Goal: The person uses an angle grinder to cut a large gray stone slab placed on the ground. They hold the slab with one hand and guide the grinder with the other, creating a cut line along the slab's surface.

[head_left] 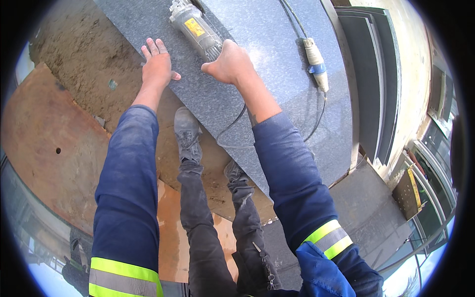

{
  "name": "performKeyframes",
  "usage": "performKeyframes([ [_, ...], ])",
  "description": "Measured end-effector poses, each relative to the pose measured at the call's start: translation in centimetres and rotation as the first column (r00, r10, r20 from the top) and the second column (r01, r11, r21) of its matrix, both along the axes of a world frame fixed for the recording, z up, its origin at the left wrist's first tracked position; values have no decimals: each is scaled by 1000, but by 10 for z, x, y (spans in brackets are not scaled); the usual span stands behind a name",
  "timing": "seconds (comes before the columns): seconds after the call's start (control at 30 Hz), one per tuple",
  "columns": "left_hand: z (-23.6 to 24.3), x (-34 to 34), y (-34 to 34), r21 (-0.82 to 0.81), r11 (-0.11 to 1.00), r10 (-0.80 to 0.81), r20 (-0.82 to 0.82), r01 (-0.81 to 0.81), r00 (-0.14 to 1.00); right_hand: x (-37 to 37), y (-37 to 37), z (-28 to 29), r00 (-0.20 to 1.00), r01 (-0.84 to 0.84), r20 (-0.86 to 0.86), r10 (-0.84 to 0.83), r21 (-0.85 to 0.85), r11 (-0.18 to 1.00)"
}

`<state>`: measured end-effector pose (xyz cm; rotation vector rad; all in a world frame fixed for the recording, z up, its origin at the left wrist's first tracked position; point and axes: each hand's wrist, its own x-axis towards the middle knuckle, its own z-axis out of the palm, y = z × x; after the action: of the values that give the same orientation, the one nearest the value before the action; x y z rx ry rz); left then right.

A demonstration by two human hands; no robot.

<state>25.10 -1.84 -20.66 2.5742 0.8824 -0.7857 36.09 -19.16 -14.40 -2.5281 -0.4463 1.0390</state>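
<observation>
Toward the left edge of the grey slab [332, 148] lay the power tool [199, 32], its long axis slanting from far left to near right. The right hand [230, 63], nearer, gripped its near end; the left hand [157, 68], fingers spread, hovered empty over that edge.

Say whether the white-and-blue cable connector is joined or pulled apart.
Looks joined: the cable connector shows no gap at its blue band, with one cable entering its upper end and another its lower.
</observation>
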Motion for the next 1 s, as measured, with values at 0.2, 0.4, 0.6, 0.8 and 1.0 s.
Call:
performKeyframes([
  [0.2, -3, -4, 1, 10, 1000, -12, 35, 11, 999, -15, -27, 15, 999, 13, -45, -15, -49, 999],
  [0.4, 0, -1, 0, 11, 1000, -15, 14, 15, 1000, -10, -18, 3, 999, 22, -27, -23, -25, 999],
  [0.6, 0, 1, -1, 16, 1000, -19, 8, 19, 1000, 2, 0, -10, 1000, 3, 29, -4, 34, 999],
  [0.8, 1, -2, 2, 17, 1000, -14, -26, 15, 1000, -8, -11, 10, 999, 3, -47, -5, -41, 999],
  [1.0, -1, -2, 1, 8, 1000, -19, 2, 19, 1000, -19, -35, 7, 1000, 3, 7, -3, -4, 1000],
])
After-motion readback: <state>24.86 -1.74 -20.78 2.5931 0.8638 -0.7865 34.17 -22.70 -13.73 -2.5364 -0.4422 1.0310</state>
